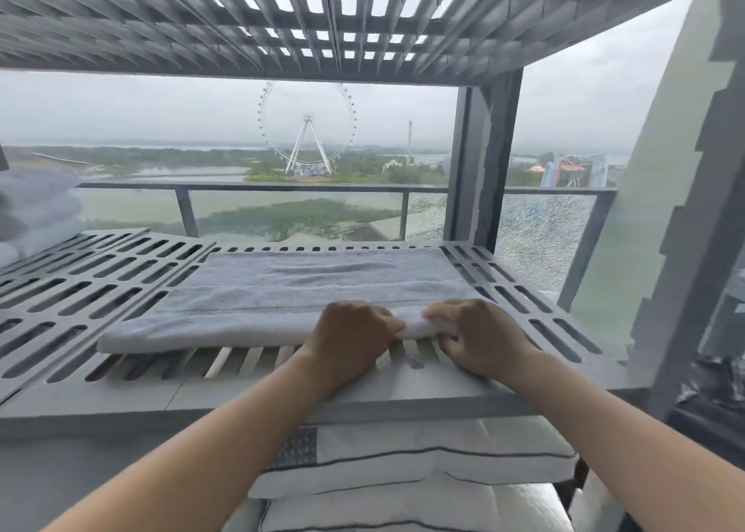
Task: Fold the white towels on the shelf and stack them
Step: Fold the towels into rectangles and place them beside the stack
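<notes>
A white towel (282, 289) lies spread flat on the grey slatted shelf (92, 285), its long side running left to right. Its near edge is doubled over into a thick fold. My left hand (350, 338) and my right hand (475, 338) sit side by side on the right part of that near edge, both with fingers curled around the folded rim. A stack of folded white towels (36, 209) rests at the far left end of the shelf, partly cut off by the frame.
Another slatted shelf (282, 19) hangs close overhead. A grey upright post (483, 160) stands at the back right. White pillows with dark piping (403, 463) are stacked on the level below. Behind the shelf are a glass railing and an open view.
</notes>
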### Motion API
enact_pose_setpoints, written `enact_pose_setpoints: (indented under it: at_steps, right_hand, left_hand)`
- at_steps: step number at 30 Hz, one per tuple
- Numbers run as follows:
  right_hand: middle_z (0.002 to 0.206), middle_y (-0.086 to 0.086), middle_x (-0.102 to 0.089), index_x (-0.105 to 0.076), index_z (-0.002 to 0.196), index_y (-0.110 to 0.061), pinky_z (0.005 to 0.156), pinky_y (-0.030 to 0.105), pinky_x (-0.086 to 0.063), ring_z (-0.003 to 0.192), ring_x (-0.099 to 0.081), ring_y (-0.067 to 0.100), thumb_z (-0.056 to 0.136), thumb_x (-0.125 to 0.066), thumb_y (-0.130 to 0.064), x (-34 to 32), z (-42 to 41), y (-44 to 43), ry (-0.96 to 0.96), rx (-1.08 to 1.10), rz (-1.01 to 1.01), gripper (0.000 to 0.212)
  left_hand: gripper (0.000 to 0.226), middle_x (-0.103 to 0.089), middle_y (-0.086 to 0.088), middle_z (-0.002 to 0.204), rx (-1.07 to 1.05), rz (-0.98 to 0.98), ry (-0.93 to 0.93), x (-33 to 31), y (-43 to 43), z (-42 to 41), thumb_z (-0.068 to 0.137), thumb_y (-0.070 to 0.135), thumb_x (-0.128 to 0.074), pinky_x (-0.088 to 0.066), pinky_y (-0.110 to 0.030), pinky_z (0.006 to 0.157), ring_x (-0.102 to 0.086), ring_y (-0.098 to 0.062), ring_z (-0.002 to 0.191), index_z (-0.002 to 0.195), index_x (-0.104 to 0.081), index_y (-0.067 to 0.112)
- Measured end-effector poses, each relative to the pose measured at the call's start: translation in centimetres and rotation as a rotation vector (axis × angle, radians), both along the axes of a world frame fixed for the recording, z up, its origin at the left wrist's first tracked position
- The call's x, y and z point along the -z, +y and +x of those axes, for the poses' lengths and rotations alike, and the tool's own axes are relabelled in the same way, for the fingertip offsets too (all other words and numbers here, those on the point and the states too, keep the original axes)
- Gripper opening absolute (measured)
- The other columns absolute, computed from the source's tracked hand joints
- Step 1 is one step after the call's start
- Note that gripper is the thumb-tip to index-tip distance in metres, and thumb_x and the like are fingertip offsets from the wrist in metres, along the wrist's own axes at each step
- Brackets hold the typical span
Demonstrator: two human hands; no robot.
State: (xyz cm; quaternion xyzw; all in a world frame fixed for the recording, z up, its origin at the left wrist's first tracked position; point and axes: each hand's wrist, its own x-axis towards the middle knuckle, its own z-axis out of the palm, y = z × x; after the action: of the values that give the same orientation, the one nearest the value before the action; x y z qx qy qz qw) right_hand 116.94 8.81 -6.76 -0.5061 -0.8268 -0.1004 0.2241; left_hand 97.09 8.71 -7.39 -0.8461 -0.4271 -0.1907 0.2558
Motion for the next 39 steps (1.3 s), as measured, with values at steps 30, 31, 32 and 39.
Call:
enact_pose_setpoints:
  at_steps: [30, 31, 32, 39]
  right_hand:
    - [0.153, -0.003, -0.021, -0.025, 0.145, -0.021, 0.101, 0.019, -0.010, 0.139, -0.018, 0.012, 0.098, -0.027, -0.045, -0.3, -4.5, 13.8, -0.074, -0.331, -0.573, 0.052]
    - [0.152, -0.002, -0.026, -0.029, 0.143, -0.021, 0.102, 0.022, -0.015, 0.137, -0.024, 0.014, 0.098, -0.028, -0.044, -0.6, -4.7, 14.1, -0.059, -0.320, -0.554, 0.051]
    - [0.148, -0.001, -0.033, -0.034, 0.140, -0.021, 0.103, 0.026, -0.021, 0.134, -0.031, 0.017, 0.098, -0.029, -0.043, -0.9, -5.0, 14.5, -0.029, -0.308, -0.520, 0.048]
    - [0.107, 0.002, -0.054, -0.057, 0.108, -0.018, 0.079, 0.027, -0.035, 0.096, -0.050, 0.016, 0.095, -0.040, -0.032, -0.3, -6.8, 16.9, 0.016, -0.259, -0.296, 0.025]
  left_hand:
    - [0.050, -0.027, 0.008, 0.150, -0.300, -0.772, -0.215, -1.5, 9.3, -12.1, 0.098, 0.045, -0.022, -0.008, -0.017, 0.105, -0.022, -0.007, 0.136, 0.143, -0.032, 0.026]
    - [0.049, -0.035, 0.005, 0.145, -0.319, -0.726, -0.222, -1.5, 9.7, -12.8, 0.098, 0.044, -0.024, -0.015, -0.020, 0.105, -0.030, -0.011, 0.132, 0.140, -0.038, 0.024]
    - [0.047, -0.044, 0.003, 0.137, -0.334, -0.672, -0.229, -1.7, 10.1, -13.4, 0.098, 0.043, -0.025, -0.022, -0.023, 0.103, -0.038, -0.013, 0.125, 0.134, -0.045, 0.022]
    - [0.031, -0.050, 0.010, 0.076, -0.341, -0.506, -0.111, -0.6, 12.4, -17.5, 0.096, 0.045, -0.032, -0.033, -0.021, 0.063, -0.045, -0.002, 0.069, 0.072, -0.043, 0.029]
